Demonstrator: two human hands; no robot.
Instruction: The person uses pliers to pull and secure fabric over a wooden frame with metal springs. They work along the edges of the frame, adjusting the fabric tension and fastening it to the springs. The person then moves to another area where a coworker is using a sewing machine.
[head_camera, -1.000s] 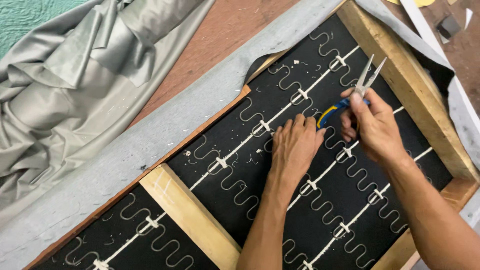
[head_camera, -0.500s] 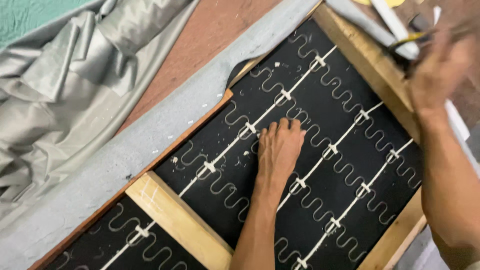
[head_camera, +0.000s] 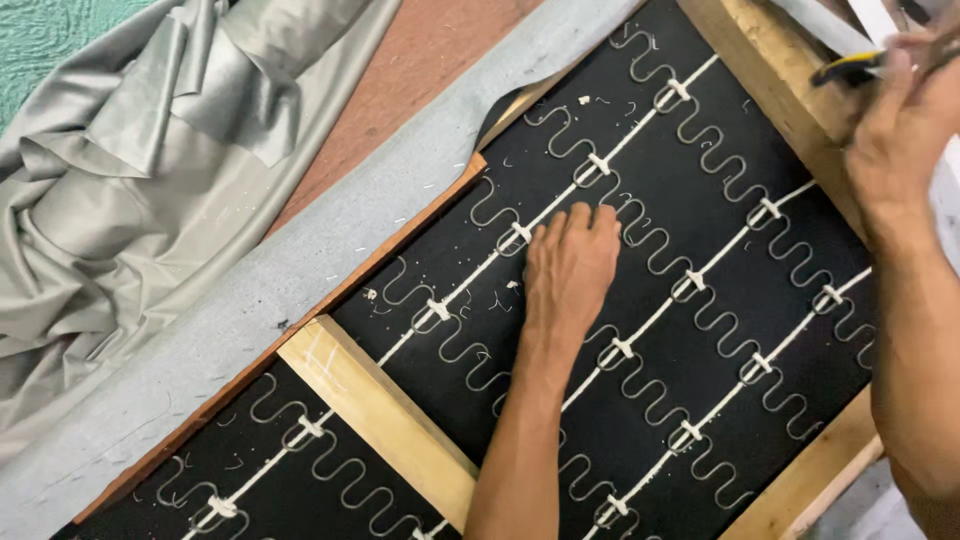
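My left hand (head_camera: 570, 265) lies flat, fingers together, on the black fabric and zigzag metal springs (head_camera: 640, 240) of an upturned wooden seat frame (head_camera: 375, 410). White cords (head_camera: 470, 280) tie the springs in diagonal rows. My right hand (head_camera: 900, 130) is raised at the top right over the frame's wooden rail (head_camera: 775, 85), closed around pliers with yellow and blue handles (head_camera: 850, 68). The plier jaws are hidden behind the hand and the picture edge.
Grey upholstery cloth (head_camera: 150, 170) lies crumpled at the left. A grey felt strip (head_camera: 300, 270) runs along the frame's upper-left side over a brown board (head_camera: 410, 70). A wooden crossbar divides the spring bed at lower left. Small white staple bits dot the black fabric.
My right hand has lifted the pliers off the springs and drawn up to the top right. The left hand stays pressed on the springs as the view shifts.
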